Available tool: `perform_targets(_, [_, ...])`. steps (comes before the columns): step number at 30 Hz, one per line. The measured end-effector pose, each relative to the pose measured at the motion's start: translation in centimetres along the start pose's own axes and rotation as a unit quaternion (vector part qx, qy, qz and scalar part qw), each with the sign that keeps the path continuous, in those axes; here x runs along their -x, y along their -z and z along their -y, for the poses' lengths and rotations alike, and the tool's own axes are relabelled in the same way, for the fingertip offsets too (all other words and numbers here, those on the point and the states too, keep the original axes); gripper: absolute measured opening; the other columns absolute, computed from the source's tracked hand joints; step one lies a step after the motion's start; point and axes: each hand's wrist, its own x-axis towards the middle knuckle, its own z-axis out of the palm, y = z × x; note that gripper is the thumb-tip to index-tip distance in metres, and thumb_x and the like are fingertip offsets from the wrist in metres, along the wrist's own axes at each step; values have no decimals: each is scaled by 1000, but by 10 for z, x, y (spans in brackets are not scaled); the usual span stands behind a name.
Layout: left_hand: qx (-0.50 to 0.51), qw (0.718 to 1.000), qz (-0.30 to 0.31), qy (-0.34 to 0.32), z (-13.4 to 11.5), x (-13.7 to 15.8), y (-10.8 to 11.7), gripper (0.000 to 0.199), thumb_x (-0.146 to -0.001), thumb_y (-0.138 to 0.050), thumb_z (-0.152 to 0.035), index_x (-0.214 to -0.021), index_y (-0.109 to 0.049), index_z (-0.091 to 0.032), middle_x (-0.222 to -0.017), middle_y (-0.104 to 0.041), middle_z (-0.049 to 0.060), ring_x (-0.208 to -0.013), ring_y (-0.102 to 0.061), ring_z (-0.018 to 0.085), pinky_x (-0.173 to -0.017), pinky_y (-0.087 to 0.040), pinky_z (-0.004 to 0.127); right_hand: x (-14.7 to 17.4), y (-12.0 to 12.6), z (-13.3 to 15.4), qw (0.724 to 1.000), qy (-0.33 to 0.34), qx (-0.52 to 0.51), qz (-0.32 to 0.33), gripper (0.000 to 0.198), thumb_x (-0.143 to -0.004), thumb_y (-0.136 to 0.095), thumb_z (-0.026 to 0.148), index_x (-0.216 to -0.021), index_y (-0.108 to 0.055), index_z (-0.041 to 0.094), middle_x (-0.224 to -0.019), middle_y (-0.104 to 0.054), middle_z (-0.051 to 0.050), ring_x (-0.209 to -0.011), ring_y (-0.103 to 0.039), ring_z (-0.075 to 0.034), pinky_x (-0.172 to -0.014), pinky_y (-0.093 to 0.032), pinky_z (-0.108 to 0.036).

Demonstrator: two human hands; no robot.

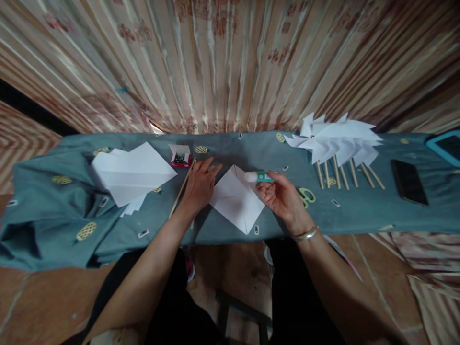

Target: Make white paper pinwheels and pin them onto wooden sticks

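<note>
A green glue stick (265,177) with a white end is gripped in my right hand (282,194), just above a square of white paper (237,199). Crease or cut lines run in from the paper's corners, and it lies flat with one corner toward me. To its left, my left hand (200,187) rests low over the cloth with fingers stretched out. Thin wooden sticks (182,188) lie beside and partly under that hand. Behind it stands a small red box (180,159), lid up, with dark, shiny small pieces inside.
White paper sheets (134,175) are stacked at the left. Several paper pinwheels (334,139) on sticks lie at the right, beyond green-handled scissors (306,196). A black phone (409,182) and a blue-framed device (445,146) lie farther right. A pleated curtain (223,62) hangs behind the cloth-covered table (223,237).
</note>
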Motion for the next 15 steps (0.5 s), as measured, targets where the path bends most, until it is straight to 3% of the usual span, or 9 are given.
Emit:
perform_targets(4, [56, 998, -15, -7, 4, -5, -3, 35, -85, -50, -7, -111, -73, -15, -119, -70, 13, -115, -61, 28, -112, -38, 51, 3, 2, 1, 1000, -4, 29, 5, 17, -65, -82, 14, -74, -68, 17, -68, -75, -1, -61, -71, -10, -65, -61, -14])
perform_targets(7, [184, 979, -76, 48, 2, -4, -2, 27, -81, -59, -10, -100, -76, -19, -108, -74, 8, -103, -66, 25, -103, -46, 47, 6, 3, 0, 998, -4, 60, 12, 21, -64, -81, 11, -81, -71, 16, -77, -78, -2, -69, -74, -12, -73, -62, -16])
perform_targets(9, [334, 930, -110, 108, -5, -2, -1, 25, -79, -67, -19, -102, -75, -20, -104, -75, 7, -94, -68, 23, -93, -52, 42, 9, 2, -1, 997, 2, 78, 20, 24, -62, -82, 10, -83, -72, 17, -82, -79, -3, -74, -75, -13, -77, -62, -19])
perform_targets(12, [554, 807, -102, 179, -19, 2, 0, 32, -73, -76, -29, -104, -75, -21, -99, -76, 4, -89, -69, 20, -86, -54, 37, 12, 0, -5, 995, 3, 98, 30, 24, -62, -83, 13, -84, -73, 17, -84, -79, -2, -75, -76, -15, -77, -62, -21])
perform_targets(15, [657, 722, -68, 206, -30, 6, 1, 32, -64, -83, -28, -95, -77, -23, -93, -77, 2, -85, -69, 17, -84, -53, 33, 13, -3, -8, 994, -3, 110, 29, 26, -60, -86, 18, -83, -73, 18, -78, -79, -1, -71, -75, -14, -71, -62, -19])
